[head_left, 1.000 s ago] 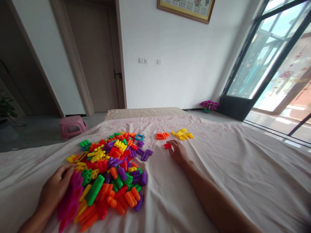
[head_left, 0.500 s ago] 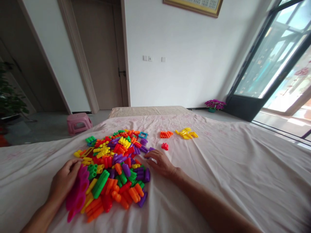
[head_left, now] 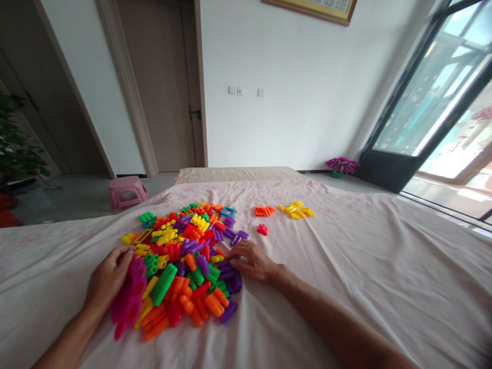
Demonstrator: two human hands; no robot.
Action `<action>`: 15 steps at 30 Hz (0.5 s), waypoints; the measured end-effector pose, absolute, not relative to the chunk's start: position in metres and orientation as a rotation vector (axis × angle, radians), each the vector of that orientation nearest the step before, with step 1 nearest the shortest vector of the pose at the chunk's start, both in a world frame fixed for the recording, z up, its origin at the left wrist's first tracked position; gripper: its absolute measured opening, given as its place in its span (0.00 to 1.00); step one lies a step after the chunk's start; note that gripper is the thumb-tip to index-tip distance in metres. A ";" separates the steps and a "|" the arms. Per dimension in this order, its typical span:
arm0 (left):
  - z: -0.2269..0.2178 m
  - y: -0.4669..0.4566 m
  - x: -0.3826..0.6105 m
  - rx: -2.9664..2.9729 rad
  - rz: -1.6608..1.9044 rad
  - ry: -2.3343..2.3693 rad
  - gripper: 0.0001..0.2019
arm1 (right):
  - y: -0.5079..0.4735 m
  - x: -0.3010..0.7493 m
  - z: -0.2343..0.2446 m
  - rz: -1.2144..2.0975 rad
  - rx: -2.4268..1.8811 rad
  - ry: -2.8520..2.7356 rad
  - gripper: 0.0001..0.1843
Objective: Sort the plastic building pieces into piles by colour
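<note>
Purple blocks [head_left: 232, 281] beside palm-down right hand [head_left: 252, 260]

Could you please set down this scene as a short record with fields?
Pile: multicoloured tube-shaped plastic blocks
Left hand: against the magenta scalloped plastic piece; grip unclear
Right hand: at the pile's right edge, by purple plastic blocks; grip unclear
Set apart: red plastic block, orange plastic blocks, yellow plastic blocks
Surface: pale pink floral cloth

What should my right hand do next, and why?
Probably close the right hand on one of the purple pieces: it is right beside them at the edge of the pile, while yellow pieces, orange pieces and a red piece lie apart.
</note>
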State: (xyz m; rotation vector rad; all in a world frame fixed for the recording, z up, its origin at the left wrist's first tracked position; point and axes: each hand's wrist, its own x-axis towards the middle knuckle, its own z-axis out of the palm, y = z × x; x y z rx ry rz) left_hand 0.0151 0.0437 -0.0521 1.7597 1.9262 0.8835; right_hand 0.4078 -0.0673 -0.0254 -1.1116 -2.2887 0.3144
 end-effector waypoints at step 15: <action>-0.052 0.046 0.012 1.764 0.803 1.962 0.23 | -0.071 0.409 -0.028 0.317 -1.146 -1.998 0.10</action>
